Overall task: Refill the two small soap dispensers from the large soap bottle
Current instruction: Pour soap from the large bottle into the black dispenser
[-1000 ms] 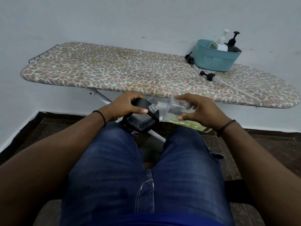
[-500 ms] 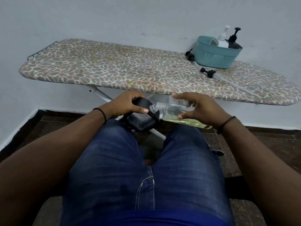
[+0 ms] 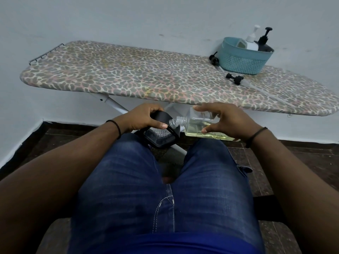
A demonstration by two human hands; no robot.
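Two pump heads [image 3: 235, 78] (loose) beside basket [image 3: 244, 61], possibly touching

Hands [image 3: 143, 118] tip clear bottle [image 3: 200, 125] against black dispenser [image 3: 159, 132].

A dispenser [image 3: 159, 132] is gripped by the left hand [image 3: 142, 117], and a bottle [image 3: 198, 125] is held on its side by the right hand [image 3: 226, 120], its neck laid beside the left fingertips. Beyond the fingers an ironing board [image 3: 146, 77] is set, with a basket [image 3: 244, 59] placed far right.
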